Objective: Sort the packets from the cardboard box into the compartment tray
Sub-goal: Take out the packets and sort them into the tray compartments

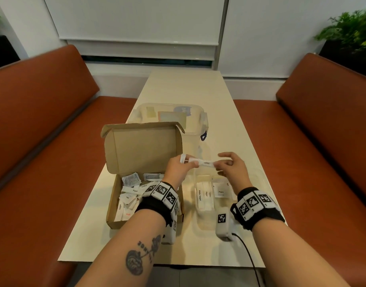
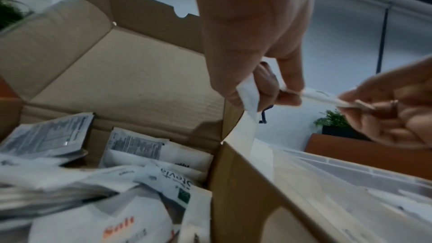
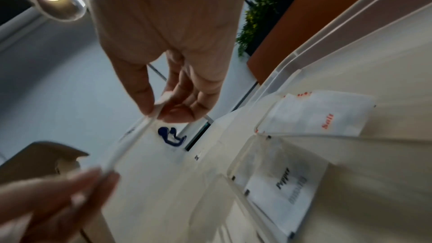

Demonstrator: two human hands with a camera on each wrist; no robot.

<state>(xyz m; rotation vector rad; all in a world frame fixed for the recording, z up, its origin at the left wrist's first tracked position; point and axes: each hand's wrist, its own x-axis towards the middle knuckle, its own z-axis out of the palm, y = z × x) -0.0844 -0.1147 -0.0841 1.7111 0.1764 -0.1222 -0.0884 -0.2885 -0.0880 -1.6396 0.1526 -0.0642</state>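
While both hands (image 1: 205, 164) pinch one stick packet (image 1: 202, 162), lidded tub (image 1: 194, 121) behind, possibly blurred second packet (image 2: 249, 95) left.

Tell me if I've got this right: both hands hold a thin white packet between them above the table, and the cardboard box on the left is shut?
Not quite. The cardboard box is open, its lid standing upright, as the head view shows. The rest holds: the left hand and right hand pinch a thin white packet between them above the table.
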